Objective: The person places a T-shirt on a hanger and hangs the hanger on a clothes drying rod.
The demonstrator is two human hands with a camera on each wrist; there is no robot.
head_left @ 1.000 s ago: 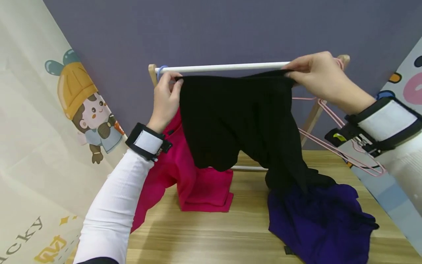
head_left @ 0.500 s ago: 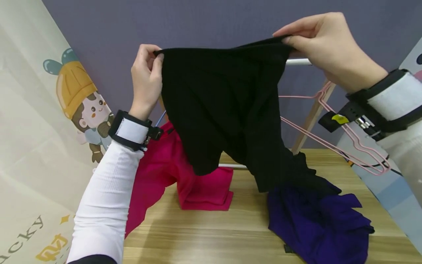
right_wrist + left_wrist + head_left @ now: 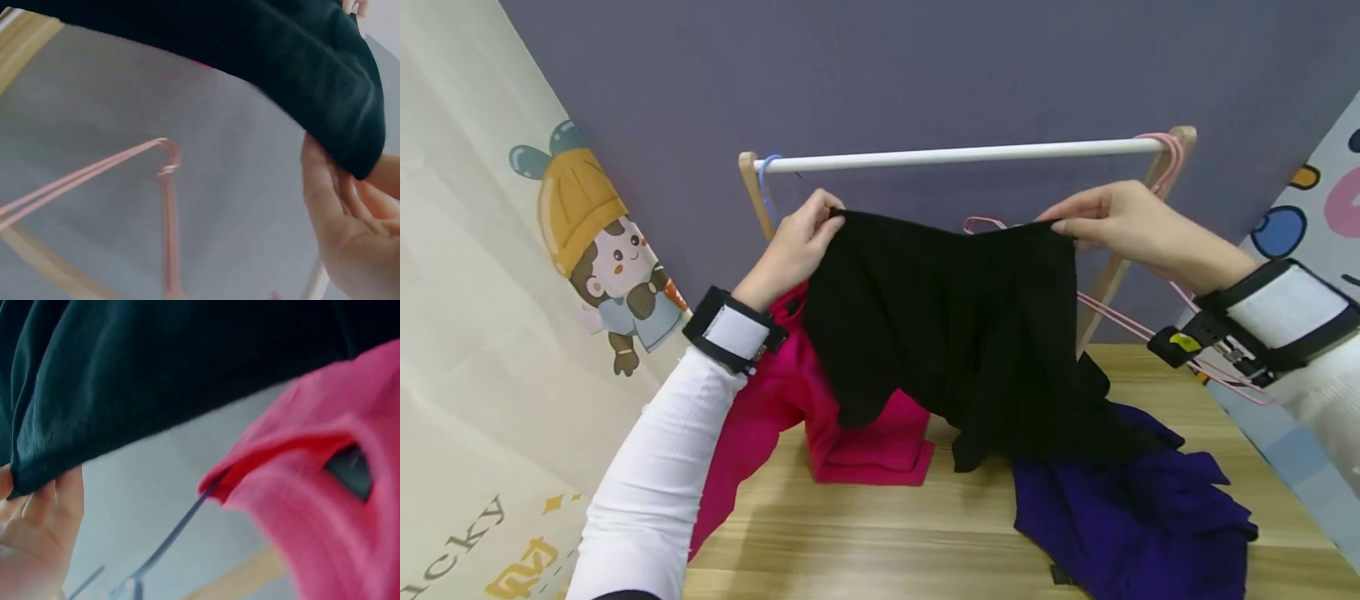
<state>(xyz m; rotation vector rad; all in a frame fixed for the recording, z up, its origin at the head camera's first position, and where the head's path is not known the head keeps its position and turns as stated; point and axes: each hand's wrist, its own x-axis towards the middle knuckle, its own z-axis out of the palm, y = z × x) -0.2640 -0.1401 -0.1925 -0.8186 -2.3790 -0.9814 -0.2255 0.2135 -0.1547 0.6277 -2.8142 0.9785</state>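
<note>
A black garment (image 3: 940, 308) hangs stretched between my two hands, its upper edge sagging slightly in the middle. My left hand (image 3: 797, 242) pinches its upper left corner between thumb and fingers. The upper right corner is pinched by my right hand (image 3: 1123, 221). In the left wrist view, those fingers (image 3: 69, 490) hold the cloth's edge, with the pink garment nearby. The right wrist view shows the other hand (image 3: 356, 231) gripping a folded corner. Lower down, the black cloth overlaps a purple garment (image 3: 1135, 517) lying crumpled on the table (image 3: 880, 542).
Behind the cloth stands a clothes rack with a white rail (image 3: 955, 156). A pink garment (image 3: 767, 417) hangs at its left on a blue hanger (image 3: 765, 187). Pink hangers (image 3: 167, 156) hang at the right end. A printed curtain (image 3: 475, 292) borders the left side.
Both hands first rose with the black garment, then came down below the rail, lower than a second ago. The garment's lower part dropped towards the table. Both grips stayed the same.
</note>
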